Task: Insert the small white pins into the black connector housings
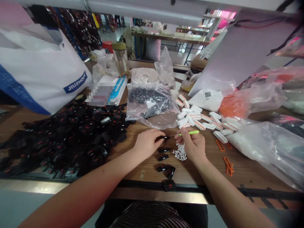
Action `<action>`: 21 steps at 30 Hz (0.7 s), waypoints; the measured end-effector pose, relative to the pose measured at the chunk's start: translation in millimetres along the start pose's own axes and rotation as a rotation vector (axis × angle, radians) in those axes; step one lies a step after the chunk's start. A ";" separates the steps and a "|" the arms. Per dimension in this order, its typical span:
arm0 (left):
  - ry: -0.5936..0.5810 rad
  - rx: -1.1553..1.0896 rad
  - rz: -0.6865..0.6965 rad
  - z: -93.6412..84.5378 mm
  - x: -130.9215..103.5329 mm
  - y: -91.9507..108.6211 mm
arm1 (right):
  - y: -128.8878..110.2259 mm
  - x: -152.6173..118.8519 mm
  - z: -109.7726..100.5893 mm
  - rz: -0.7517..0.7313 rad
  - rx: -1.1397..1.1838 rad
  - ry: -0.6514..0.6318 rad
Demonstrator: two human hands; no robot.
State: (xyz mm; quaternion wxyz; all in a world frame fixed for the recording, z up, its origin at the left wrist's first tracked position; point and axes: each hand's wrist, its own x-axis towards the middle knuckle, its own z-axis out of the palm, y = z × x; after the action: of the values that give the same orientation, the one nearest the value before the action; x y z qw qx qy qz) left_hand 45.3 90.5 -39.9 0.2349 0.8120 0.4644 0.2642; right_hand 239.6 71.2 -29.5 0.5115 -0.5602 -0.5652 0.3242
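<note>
My left hand [148, 142] pinches a small black connector housing [165, 137] over the middle of the table. In my right hand [193, 146] is a thin pick with a yellow-green handle [193, 132], its metal shaft pointing left at the housing; whether the tip touches it I cannot tell. Below the right hand lies a pile of tiny white plastic pieces [180, 152]. Several black connector housings [163, 157] with white spots lie in a column nearer me, and another black housing [169, 186] sits at the table's front edge.
A large heap of black connectors [95, 129] covers the left. White parts with orange strips [196, 117] lie at the back right, near orange frames [228, 166]. A clear bag of black parts [152, 101], a bottle [120, 58] and a white JIUZHOU bag [42, 66] stand behind.
</note>
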 end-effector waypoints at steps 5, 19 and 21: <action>0.010 0.004 -0.001 0.2 -0.4 1.4 | -2.1 -0.6 1.1 0.006 -0.003 -0.016; 0.009 -0.029 0.018 2.5 0.2 -3.1 | -3.4 -3.7 3.1 -0.098 -0.124 -0.094; 0.007 -0.039 0.020 2.2 0.0 -3.2 | -4.6 -3.5 3.4 -0.112 -0.143 -0.118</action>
State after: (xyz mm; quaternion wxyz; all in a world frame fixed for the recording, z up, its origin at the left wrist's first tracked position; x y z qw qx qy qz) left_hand 44.7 91.7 -43.5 0.2462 0.8110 0.4518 0.2785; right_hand 234.4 67.8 -26.8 0.4535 -0.5426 -0.6465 0.2864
